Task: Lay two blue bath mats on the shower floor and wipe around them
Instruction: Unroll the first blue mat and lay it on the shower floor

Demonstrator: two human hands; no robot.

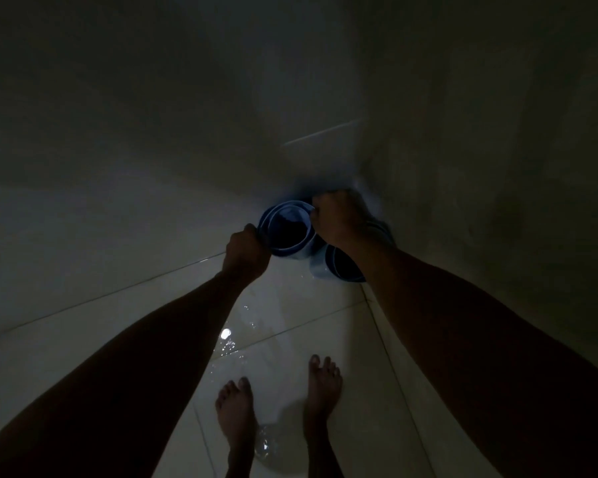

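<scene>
Left hand (247, 251) curled tight on the left rim of a rolled blue bath mat (288, 232), right hand (335, 219) gripping the same roll's right rim — both arms stretched out and down toward it. The roll stands on end in the far corner of the shower floor (290, 326), open top facing the camera, dark inside. Second rolled blue mat (340, 265) sits just beside it on the right, partly hidden under the right forearm, near the right wall (497, 167). Floor is pale glossy tile, wet — puddles and a bright glint of light between the mats and the person's two bare feet (235, 412), which stand near the bottom edge. Lighting very dim, walls mostly in shadow; finger detail hard to make out
</scene>
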